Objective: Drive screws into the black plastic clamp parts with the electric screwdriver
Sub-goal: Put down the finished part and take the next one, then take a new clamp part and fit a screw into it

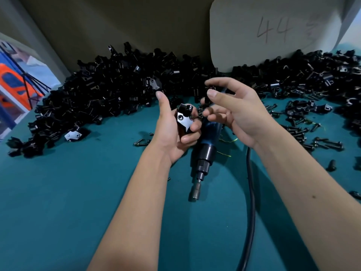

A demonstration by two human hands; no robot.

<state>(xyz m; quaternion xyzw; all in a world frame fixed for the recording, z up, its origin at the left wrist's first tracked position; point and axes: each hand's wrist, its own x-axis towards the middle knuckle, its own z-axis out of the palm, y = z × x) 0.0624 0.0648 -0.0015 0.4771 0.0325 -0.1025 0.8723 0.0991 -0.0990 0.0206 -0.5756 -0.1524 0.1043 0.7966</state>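
Two bare hands meet above a teal surface point(78, 202). Left hand point(175, 126) grips a clamp point(184, 116); right hand point(232, 112) pinches something small (blurred). Screwdriver point(205, 153) lies below them, beside loose screws point(304, 132).

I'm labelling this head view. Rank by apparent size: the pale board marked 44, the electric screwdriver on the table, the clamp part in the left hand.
1. Pale rounded board marked 44
2. Blue-and-black electric screwdriver, partly hidden by the hands
3. Black plastic clamp part with metal plate, smallest though nearest the camera
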